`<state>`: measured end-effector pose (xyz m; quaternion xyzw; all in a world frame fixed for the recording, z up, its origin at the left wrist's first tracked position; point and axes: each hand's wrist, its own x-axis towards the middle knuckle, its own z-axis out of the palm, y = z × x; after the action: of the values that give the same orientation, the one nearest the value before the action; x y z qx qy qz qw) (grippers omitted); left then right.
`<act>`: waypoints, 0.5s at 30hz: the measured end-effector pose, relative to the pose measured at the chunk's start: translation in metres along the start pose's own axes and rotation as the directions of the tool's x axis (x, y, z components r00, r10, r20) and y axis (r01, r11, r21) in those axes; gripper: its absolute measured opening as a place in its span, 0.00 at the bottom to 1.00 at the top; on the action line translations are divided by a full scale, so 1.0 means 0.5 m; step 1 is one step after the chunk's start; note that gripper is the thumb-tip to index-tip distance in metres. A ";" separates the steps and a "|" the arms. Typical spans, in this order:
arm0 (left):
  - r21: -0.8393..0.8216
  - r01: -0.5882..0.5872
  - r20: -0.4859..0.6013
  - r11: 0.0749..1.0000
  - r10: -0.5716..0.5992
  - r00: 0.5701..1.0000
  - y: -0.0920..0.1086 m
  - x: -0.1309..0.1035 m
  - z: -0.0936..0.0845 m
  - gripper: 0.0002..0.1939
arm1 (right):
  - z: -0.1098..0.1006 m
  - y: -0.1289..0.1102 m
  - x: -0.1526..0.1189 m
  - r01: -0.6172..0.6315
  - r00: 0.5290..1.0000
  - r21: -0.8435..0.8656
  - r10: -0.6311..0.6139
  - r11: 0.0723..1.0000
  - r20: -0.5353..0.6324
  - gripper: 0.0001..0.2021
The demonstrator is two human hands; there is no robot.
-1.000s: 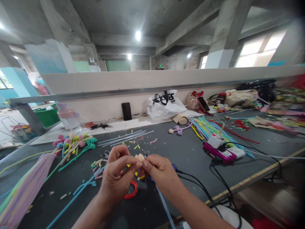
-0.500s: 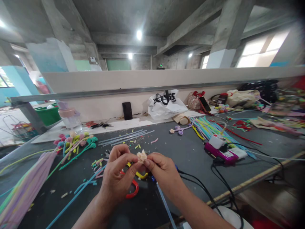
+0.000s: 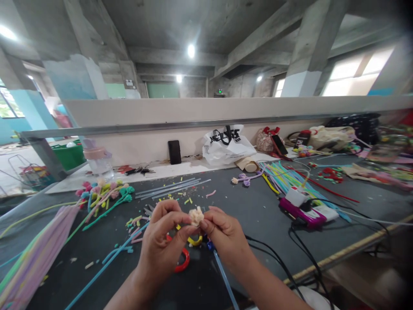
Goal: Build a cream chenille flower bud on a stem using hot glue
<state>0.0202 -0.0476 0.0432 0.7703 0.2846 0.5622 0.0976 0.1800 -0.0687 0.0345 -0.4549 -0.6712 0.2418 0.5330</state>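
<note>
A small cream fluffy piece (image 3: 196, 216) is pinched between the fingertips of both hands above the dark table. My left hand (image 3: 166, 241) grips its left side with thumb and index finger. On its right side, my right hand (image 3: 224, 234) closes thumb and fingers on it. Beneath the hands lie red scissor-like handles (image 3: 183, 261) and a yellow curved handle (image 3: 195, 241), both partly hidden. A pale blue stick (image 3: 224, 273) with a dark blue end lies below my right hand.
Fuzzy colored stems (image 3: 41, 245) and small pompom flowers (image 3: 106, 193) lie left. Clear sticks (image 3: 174, 187), a phone (image 3: 174, 152) and a white bag (image 3: 227, 146) are farther back. A purple power strip (image 3: 301, 213) with black cables sits right, near more colored stems (image 3: 284, 176).
The view has shifted slightly, so the table items appear a little further right and lower. Both hands still pinch the cream piece, with little change in their grip.
</note>
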 end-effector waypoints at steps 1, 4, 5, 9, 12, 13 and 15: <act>-0.006 -0.013 -0.018 1.000 0.012 1.000 -0.002 -0.002 -0.001 0.06 | -0.001 0.001 0.000 0.017 1.000 -0.010 -0.017 1.000 0.008 0.13; 0.004 -0.044 -0.039 0.999 0.044 0.998 -0.008 -0.004 -0.002 0.09 | -0.001 0.002 0.000 0.035 0.999 -0.032 -0.034 0.999 0.028 0.13; 0.013 -0.057 -0.038 0.998 0.058 0.998 -0.009 -0.003 -0.003 0.09 | -0.001 0.002 0.000 0.034 0.999 -0.034 -0.033 0.999 0.029 0.13; 0.026 -0.130 -0.048 0.991 0.132 0.990 -0.008 -0.002 -0.004 0.10 | 0.000 0.005 -0.001 0.038 0.999 -0.035 -0.037 0.999 0.014 0.14; -0.028 -0.086 -0.028 0.996 0.085 0.996 -0.008 0.001 -0.003 0.08 | 0.002 0.009 -0.002 0.060 0.998 -0.039 -0.061 0.997 -0.016 0.13; -0.072 -0.044 -0.009 0.996 0.043 0.999 -0.008 0.002 -0.002 0.07 | 0.002 0.011 -0.002 0.072 0.997 -0.044 -0.073 0.996 -0.025 0.13; -0.186 0.068 0.056 0.980 -0.059 0.997 -0.010 0.005 0.000 0.05 | 0.002 0.015 -0.003 0.093 0.995 -0.057 -0.095 0.994 -0.038 0.12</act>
<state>0.0192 -0.0423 0.0427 0.7620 0.2524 0.5637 0.1947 0.1815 -0.0662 0.0272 -0.4422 -0.6873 0.1883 0.5447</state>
